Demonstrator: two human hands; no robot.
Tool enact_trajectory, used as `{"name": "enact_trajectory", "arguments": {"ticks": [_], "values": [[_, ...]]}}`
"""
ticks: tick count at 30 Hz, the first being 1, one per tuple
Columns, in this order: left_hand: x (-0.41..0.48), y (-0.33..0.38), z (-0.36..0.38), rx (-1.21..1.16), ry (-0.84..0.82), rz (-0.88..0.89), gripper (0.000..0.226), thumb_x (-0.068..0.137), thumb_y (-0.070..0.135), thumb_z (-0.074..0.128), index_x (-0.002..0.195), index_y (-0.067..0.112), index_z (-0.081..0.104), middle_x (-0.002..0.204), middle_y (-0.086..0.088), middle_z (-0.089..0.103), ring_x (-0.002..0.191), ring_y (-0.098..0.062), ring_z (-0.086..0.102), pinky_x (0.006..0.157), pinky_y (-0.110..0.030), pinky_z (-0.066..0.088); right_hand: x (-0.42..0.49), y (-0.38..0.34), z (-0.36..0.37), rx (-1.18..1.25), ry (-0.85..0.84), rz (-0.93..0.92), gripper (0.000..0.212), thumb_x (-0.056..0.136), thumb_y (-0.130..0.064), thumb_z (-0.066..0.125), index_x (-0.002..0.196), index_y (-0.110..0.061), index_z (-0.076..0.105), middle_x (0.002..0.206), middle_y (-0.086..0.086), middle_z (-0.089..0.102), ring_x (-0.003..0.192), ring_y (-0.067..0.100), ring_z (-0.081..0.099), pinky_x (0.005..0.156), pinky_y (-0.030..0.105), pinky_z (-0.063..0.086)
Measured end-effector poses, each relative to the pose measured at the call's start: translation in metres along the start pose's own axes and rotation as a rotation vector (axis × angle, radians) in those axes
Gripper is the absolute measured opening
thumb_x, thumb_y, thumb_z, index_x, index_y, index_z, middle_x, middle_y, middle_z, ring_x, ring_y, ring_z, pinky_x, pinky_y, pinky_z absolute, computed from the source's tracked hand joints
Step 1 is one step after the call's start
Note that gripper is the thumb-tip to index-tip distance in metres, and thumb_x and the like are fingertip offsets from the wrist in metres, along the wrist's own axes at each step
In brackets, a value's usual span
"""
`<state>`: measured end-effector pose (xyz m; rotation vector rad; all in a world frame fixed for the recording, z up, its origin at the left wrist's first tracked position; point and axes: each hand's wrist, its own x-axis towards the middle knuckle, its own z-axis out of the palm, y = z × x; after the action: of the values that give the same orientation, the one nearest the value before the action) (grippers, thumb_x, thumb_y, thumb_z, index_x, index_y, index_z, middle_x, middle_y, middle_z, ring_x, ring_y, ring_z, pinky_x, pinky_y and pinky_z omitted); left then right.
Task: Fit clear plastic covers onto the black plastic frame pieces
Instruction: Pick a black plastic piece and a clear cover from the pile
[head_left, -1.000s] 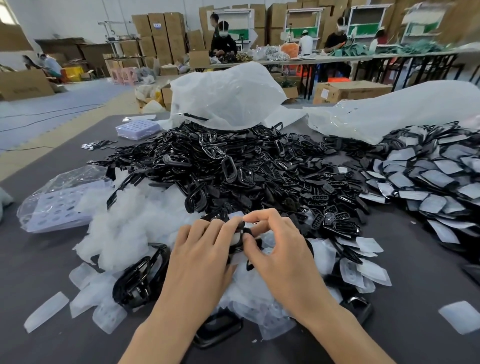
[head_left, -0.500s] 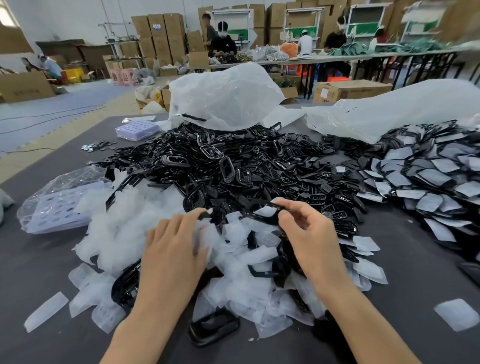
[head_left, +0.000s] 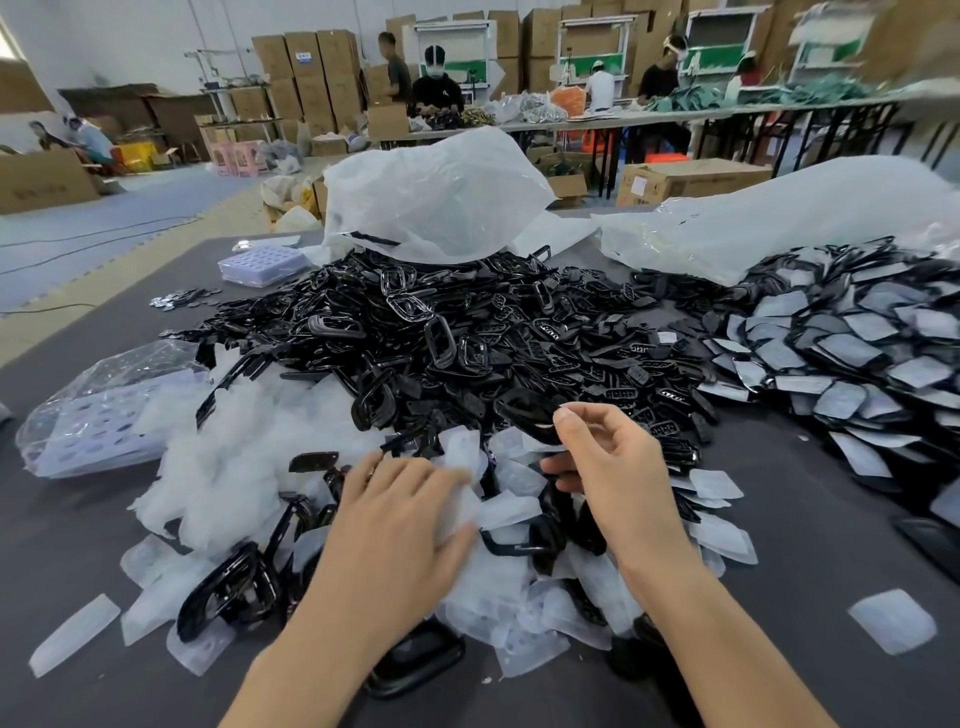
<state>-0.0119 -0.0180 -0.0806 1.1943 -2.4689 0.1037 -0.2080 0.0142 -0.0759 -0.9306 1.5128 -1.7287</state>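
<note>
A heap of clear plastic covers (head_left: 249, 467) lies in front of me on the dark table (head_left: 810, 519), mixed with loose black frame pieces (head_left: 223, 597). Behind it spreads a big pile of black frames (head_left: 467, 332). My left hand (head_left: 400, 525) lies flat with spread fingers on the covers, its fingertips blurred. My right hand (head_left: 608, 467) hovers just right of it, fingers curled, index and thumb pinching the edge of a black frame piece (head_left: 524, 410) at the near side of the black pile.
Frames fitted with covers (head_left: 841, 353) are stacked at the right. Two white plastic bags (head_left: 431, 197) (head_left: 779, 218) lie behind the piles. A lilac tray stack (head_left: 260, 265) and a bagged tray (head_left: 93, 421) sit at the left. Single covers (head_left: 893, 621) lie loose. People work at far tables.
My hands, joined over one piece a second ago, have parted. The right hand rose to the black pile's near edge with a frame piece. The left moved onto the clear covers.
</note>
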Motion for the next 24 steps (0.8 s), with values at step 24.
{"name": "enact_trajectory", "arguments": {"ticks": [24], "values": [[0.023, -0.007, 0.013, 0.094, -0.140, -0.118, 0.029, 0.100, 0.050, 0.041, 0.125, 0.038, 0.052, 0.113, 0.016, 0.050, 0.113, -0.015, 0.045, 0.098, -0.031, 0.034, 0.003, 0.005, -0.002, -0.013, 0.058, -0.083, 0.015, 0.102, -0.014, 0.058, 0.102, -0.026, 0.068, 0.082, -0.015, 0.074, 0.060, 0.004, 0.065, 0.054, 0.018, 0.052]]}}
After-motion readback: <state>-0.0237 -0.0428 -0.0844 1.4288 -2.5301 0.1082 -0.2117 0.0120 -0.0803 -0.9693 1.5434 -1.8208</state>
